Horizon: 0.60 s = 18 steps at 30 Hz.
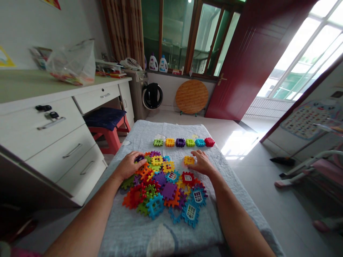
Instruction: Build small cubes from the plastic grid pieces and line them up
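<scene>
My right hand [202, 162] grips a yellow building block [189, 160] between thumb and fingers, just above the cloth, right of the pile. At the pile's far left, my left hand [130, 166] has its fingers and thumb closed around a dark purple block [139, 159]. Between my arms lies a heap of interlocking plastic pieces with notched edges. It includes a purple panel [169, 191], a blue frame [155, 206] and a blue piece with a white window [190, 212]. Beyond the hands stands a row of blocks, among them a red one [209, 142] at the right end.
A pale blue cloth [187, 235] covers the table. Left are a white desk [53, 132] with drawers and a red stool [108, 134] with a dark cushion. A washing machine [139, 94], a round wooden board [192, 96] and a red door [254, 57] stand beyond.
</scene>
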Motion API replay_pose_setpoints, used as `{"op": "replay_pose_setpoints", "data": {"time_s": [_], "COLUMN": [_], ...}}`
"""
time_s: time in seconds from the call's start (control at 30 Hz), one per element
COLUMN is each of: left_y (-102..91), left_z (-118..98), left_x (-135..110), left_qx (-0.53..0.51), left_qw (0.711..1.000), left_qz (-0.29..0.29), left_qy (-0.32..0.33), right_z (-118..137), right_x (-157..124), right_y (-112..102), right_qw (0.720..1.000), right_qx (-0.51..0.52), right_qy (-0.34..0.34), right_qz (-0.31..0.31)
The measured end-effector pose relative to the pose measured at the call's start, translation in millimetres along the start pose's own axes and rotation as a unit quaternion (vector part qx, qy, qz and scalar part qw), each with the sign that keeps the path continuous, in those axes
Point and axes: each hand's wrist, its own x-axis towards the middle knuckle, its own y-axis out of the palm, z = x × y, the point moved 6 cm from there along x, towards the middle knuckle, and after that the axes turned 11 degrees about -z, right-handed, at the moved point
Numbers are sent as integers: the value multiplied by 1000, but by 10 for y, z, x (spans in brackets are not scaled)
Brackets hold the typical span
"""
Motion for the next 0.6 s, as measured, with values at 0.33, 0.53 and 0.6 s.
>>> {"op": "replay_pose_setpoints", "data": {"time_s": [0.33,0.53,0.6], "left_y": [-16,12,20], "left_z": [-25,7,22], "left_x": [-10,-12,-13], "left_qx": [0,2,3], "left_qw": [1000,1000,1000], "left_qz": [-1,9,10], "left_qy": [6,-1,-2], "right_z": [71,481,607], "right_x": [130,693,924], "right_y": [7,-107,-12], "right_qw": [997,994,994], "right_qx": [-72,-50,-49], "right_qy": [-17,-90,-99], "right_qz": [39,-27,-22]}}
